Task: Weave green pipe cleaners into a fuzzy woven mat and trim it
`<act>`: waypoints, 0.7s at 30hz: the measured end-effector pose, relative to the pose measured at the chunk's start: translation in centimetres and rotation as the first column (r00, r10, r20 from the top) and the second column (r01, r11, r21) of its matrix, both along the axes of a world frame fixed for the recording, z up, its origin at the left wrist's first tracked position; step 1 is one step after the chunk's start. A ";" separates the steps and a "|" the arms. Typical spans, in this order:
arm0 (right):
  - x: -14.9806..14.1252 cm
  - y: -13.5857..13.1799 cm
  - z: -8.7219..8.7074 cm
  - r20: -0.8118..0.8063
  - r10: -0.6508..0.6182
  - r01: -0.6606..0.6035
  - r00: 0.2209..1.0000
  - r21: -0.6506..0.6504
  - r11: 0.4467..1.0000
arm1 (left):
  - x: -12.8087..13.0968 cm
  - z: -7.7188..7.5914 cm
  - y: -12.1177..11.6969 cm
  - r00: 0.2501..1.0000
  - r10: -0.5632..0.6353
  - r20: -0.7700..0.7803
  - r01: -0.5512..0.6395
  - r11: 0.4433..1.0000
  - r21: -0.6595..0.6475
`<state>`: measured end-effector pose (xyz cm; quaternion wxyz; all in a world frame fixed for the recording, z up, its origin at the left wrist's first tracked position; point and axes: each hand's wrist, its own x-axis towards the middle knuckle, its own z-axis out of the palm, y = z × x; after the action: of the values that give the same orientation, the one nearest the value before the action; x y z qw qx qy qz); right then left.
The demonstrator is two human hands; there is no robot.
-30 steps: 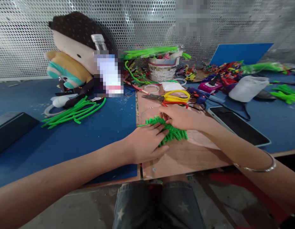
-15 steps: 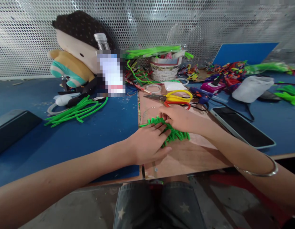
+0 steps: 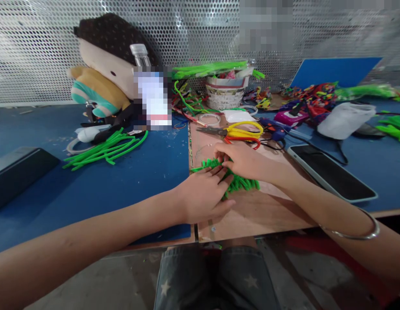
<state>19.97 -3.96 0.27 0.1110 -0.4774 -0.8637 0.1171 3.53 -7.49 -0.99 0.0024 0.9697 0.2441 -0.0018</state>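
A fuzzy piece of green pipe cleaners (image 3: 245,183), with many short ends sticking out, lies on the wooden board (image 3: 251,215) in front of me. My left hand (image 3: 204,193) rests flat over its left part, fingers stretched out and thumb apart. Bent over the far edge of the same piece is my right hand (image 3: 237,159), its fingers curled and pinched on the green strands. Exactly which strand it grips is hidden behind the fingers. Just beyond my hands lie scissors (image 3: 243,130) with yellow and red handles, pointing left.
Loose green pipe cleaners (image 3: 106,148) lie on the blue tabletop at left. A phone (image 3: 330,172) is right of my forearm. Behind stand a basket (image 3: 225,92), a pixelated bottle (image 3: 153,97) and a plush toy (image 3: 103,69). A glue gun (image 3: 274,128) sits beyond the scissors.
Hardly anything differs. The whole view has shifted slightly, while both hands keep their places on the green piece, with the right fingers only a little altered.
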 end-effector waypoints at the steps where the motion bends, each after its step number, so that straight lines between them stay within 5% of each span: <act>1: -0.1 0.0 -0.1 0.001 0.004 -0.004 1.000 -0.005 1.000 | 0.0 0.0 0.0 1.000 0.003 0.003 -0.003 1.000 -0.003; 21: -0.6 0.2 -0.6 -0.129 0.010 -0.017 0.992 -0.056 0.998 | 0.3 -0.1 -0.4 1.000 0.025 -0.006 -0.025 0.998 0.052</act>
<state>19.38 -3.73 -0.38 0.1520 -0.4661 -0.8543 0.1729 3.85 -7.86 -1.13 -0.0234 0.9663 0.2563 0.0011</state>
